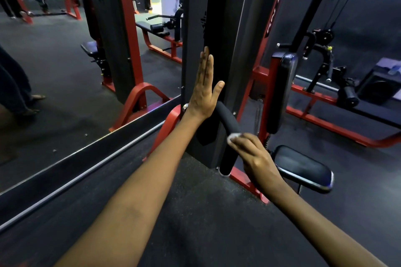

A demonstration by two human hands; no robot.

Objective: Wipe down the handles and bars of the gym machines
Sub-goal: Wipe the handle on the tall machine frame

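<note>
A black padded handle bar (227,123) slants down from the dark machine column (208,28) toward the floor, ending in a pale cap. My right hand (251,154) pinches a small white wipe (233,136) against the bar's middle. My left hand (205,89) lies flat, fingers straight and thumb spread, pressed on the column's face just above the bar's upper end.
A wall mirror (65,60) fills the left, its lower frame running diagonally. A black seat pad (303,167) and upright back pad (282,93) on a red frame (336,125) stand at right. Dark rubber floor (206,212) lies below my arms.
</note>
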